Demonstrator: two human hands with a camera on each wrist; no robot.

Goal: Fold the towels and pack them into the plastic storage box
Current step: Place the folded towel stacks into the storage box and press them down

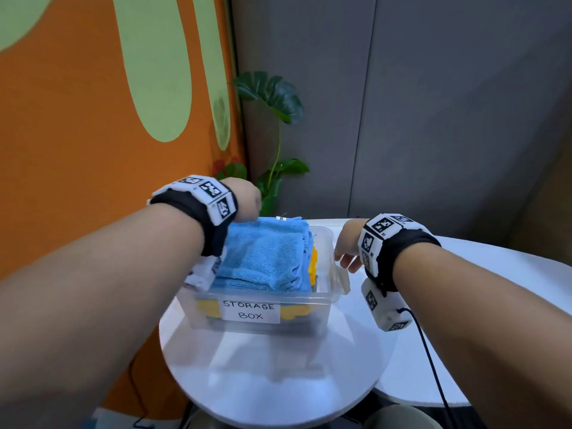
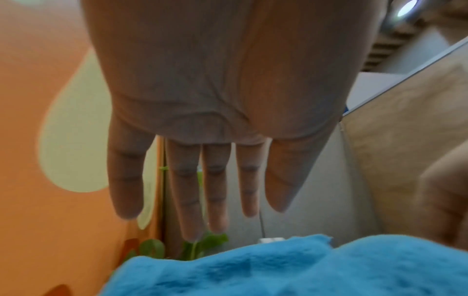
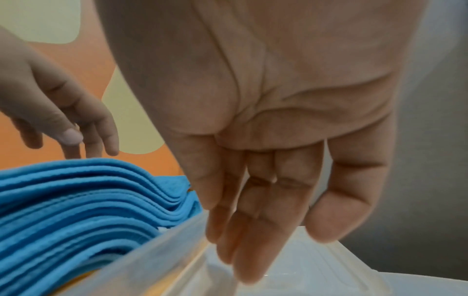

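Observation:
A clear plastic storage box (image 1: pixel 325 300) labelled "STORAGE BOX" stands on a round white table (image 1: pixel 272 376). A folded blue towel (image 1: pixel 266 255) lies on top inside it, over a yellow towel (image 1: pixel 313 263) seen at the right side and through the front wall. My left hand (image 1: pixel 247 201) hovers over the towel's far left corner, fingers straight and spread (image 2: pixel 215 190), holding nothing. My right hand (image 1: pixel 346 249) is beside the box's right wall, fingers straight (image 3: pixel 253 230) over the box's side handle (image 3: pixel 316 266). The blue towel's stacked folds (image 3: pixel 76 200) show in the right wrist view.
An orange and green wall (image 1: pixel 93 119) is on the left, a grey partition (image 1: pixel 433 103) behind. A leafy plant (image 1: pixel 272 97) stands beyond the box. A second white table (image 1: pixel 495 274) adjoins on the right. A black cable (image 1: pixel 430 360) hangs from my right wrist.

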